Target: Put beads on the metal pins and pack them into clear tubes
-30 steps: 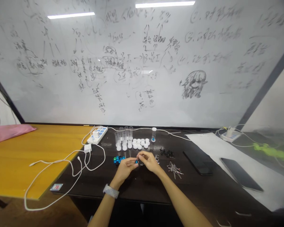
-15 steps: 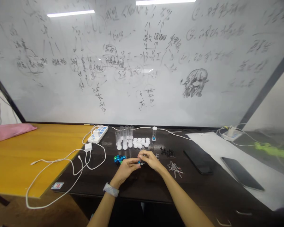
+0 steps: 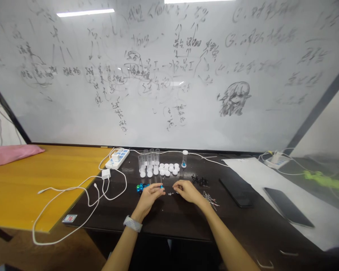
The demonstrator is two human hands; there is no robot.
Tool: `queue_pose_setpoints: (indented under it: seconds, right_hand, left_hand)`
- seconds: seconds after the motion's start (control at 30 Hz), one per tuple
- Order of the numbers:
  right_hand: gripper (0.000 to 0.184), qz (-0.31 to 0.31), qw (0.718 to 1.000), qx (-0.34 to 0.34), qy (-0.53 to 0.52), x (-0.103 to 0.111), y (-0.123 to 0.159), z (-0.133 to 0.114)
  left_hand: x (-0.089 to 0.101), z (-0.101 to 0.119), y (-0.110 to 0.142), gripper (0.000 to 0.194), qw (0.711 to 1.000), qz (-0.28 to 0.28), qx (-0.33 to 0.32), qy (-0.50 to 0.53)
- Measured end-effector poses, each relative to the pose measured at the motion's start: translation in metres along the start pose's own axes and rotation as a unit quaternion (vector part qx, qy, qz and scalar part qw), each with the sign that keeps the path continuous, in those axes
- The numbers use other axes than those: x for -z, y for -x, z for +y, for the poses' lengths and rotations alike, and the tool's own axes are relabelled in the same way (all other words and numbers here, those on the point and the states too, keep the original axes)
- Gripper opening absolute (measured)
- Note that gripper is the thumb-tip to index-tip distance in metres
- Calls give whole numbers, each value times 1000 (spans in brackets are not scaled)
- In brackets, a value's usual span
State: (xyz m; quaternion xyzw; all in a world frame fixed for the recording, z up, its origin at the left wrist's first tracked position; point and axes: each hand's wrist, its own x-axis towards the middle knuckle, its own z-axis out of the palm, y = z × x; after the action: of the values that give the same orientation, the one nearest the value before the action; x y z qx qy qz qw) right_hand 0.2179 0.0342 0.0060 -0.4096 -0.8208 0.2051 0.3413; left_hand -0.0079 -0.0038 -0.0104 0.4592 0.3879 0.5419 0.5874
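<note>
Between the thumb and fingers of my left hand (image 3: 149, 195) is a small blue bead (image 3: 161, 186), with a thin wire standing up from it. My right hand (image 3: 187, 191) is a little to the right, apart from the bead, its thumb and fingertips closed together low over the table; what they hold, if anything, is too small to make out. Tiny silvery pieces (image 3: 170, 194) lie on the dark table between the hands. Shiny blue and green beads (image 3: 141, 187) are grouped just beyond my left hand, partly hidden by it.
Clear tubes (image 3: 149, 163) and white caps (image 3: 169, 169) stand at the back, near a capped tube (image 3: 184, 160) with something blue inside. Small black parts (image 3: 200, 180), thin pins (image 3: 211, 200) and a black phone (image 3: 236, 192) lie right. White cables (image 3: 87, 192) loop left.
My hands have parted: the right one has let go of the bead's wire and moved right, while the left has shifted slightly left with the bead. Silvery pieces now show between them.
</note>
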Motion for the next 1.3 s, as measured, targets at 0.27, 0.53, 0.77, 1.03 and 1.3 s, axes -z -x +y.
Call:
queue_pose_setpoints:
  seconds: [0.27, 0.53, 0.77, 1.03, 1.3]
  right_hand:
    - [14, -137, 988, 61, 34, -24, 32, -51]
    - [11, -124, 988, 21, 93, -36, 32, -63]
    - [11, -131, 982, 13, 135, -44, 32, -73]
    - [19, -62, 985, -17, -160, -39, 28, -56]
    - [38, -8, 940, -92, -327, -32, 21, -37]
  left_hand:
    - [-2, 2, 2, 43, 1000, 3, -18, 4]
    - [-2, 2, 1, 44, 999, 0, -45, -18]
    - [-2, 4, 1, 44, 999, 2, -47, -18]
    - [-3, 3, 1, 43, 997, 1, -66, -36]
    - [-6, 1, 2, 40, 991, -12, -89, -94]
